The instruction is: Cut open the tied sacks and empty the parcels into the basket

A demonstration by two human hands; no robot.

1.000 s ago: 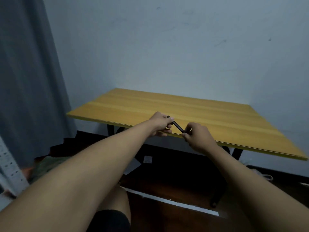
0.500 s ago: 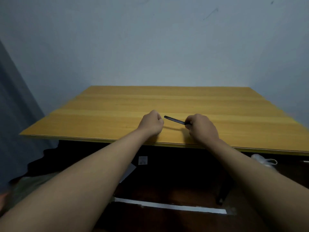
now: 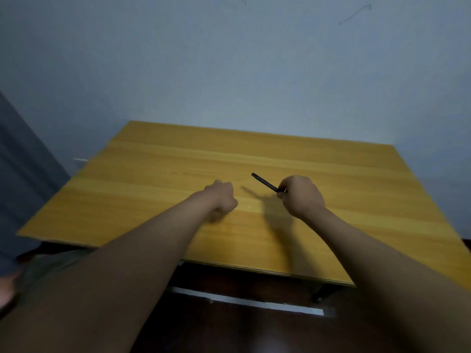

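The right hand [image 3: 300,197] grips one end of a thin black tool [image 3: 265,182], its free end angled up and left above the table [image 3: 163,174], probably a cutter readied for the sacks. The left hand [image 3: 222,197] is curled into a fist, apparently holding nothing. No sacks, parcels or basket are in view, and blur hides the tool's blade.

A yellow wood-grain counter [image 3: 178,174] stands against a pale blue-grey wall [image 3: 229,72]. Left of the counter hangs a grey curtain [image 3: 23,159]. Beneath the counter lies dark floor [image 3: 229,327] crossed by a white strip [image 3: 244,300]. The light is dim.
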